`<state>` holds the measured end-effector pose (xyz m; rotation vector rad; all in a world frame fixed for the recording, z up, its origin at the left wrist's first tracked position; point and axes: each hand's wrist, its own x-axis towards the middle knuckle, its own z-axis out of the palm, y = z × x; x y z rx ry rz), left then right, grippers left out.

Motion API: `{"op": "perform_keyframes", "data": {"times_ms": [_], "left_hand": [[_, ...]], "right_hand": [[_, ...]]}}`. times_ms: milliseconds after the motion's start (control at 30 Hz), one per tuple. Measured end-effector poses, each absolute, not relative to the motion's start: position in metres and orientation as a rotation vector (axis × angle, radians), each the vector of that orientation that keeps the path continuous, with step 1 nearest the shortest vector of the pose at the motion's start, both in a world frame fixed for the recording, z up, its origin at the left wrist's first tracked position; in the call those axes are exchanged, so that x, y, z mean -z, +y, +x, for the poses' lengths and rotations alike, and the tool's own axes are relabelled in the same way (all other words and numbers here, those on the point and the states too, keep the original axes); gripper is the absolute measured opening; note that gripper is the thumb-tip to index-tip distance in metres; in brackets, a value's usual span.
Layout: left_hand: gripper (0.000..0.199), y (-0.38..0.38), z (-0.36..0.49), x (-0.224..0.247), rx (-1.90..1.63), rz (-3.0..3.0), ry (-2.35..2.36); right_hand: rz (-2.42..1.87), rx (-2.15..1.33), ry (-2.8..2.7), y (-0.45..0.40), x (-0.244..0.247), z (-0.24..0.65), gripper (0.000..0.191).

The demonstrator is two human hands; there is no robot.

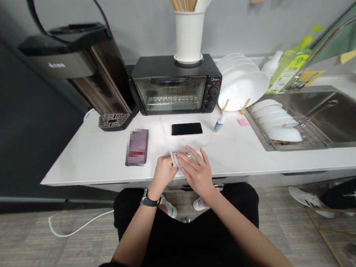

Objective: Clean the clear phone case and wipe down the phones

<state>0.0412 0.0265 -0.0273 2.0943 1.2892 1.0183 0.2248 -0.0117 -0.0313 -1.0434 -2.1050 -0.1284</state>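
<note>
Above the counter's front edge my two hands meet. My left hand (164,172), with a watch on its wrist, is closed at the lower end of a small, thin white piece (175,158), possibly a cloth or paper. The fingers of my right hand (198,175) press over this piece from the other side, the outer ones partly spread. Under and beyond those fingers shows a clear, thin thing (191,154); its kind cannot be made out. A black-screened phone (187,129) lies just beyond my hands. A small white bottle (219,123) with a blue-yellow label stands upright at the right.
On the counter (83,159) lies a blurred purple item (137,147). Behind stand a water dispenser (78,64), a toaster oven (172,88) topped by a utensil holder (188,35), and racked plates (241,89). A pink square (243,122) lies beside the sink (328,139), which holds bowls (277,118).
</note>
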Motion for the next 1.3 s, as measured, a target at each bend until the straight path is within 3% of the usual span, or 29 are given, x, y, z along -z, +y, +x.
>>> {"op": "perform_keyframes", "data": {"times_ms": [200, 433, 733, 900, 1000, 1133, 1300], "left_hand": [[0.036, 0.024, 0.042, 0.027, -0.988, 2.120, 1.316], [0.041, 0.021, 0.044, 0.025, -1.055, 1.952, 1.221], [0.031, 0.024, 0.048, 0.024, -1.066, 1.998, 1.397], [0.046, 0.028, 0.042, 0.027, -1.051, 2.038, 1.389], [0.053, 0.028, 0.040, 0.027, -1.035, 2.059, 1.303], [0.042, 0.025, 0.040, 0.026, -0.979, 2.059, 1.324], [0.030, 0.024, 0.044, 0.026, -1.126, 1.979, 1.187]], "right_hand": [[-0.994, 0.198, -2.079, 0.005, 0.041, 0.270, 0.051], [-1.131, 0.331, -1.988, 0.030, 0.038, 0.331, 0.041], [-1.289, 0.196, -1.792, 0.009, 0.032, 0.236, 0.051], [-1.129, 0.217, -2.025, -0.007, 0.035, 0.206, 0.054], [-1.032, 0.240, -2.107, -0.006, 0.038, 0.223, 0.056], [-0.940, 0.257, -2.142, 0.007, 0.040, 0.270, 0.059], [-1.144, 0.430, -1.994, 0.028, 0.037, 0.323, 0.042]]}}
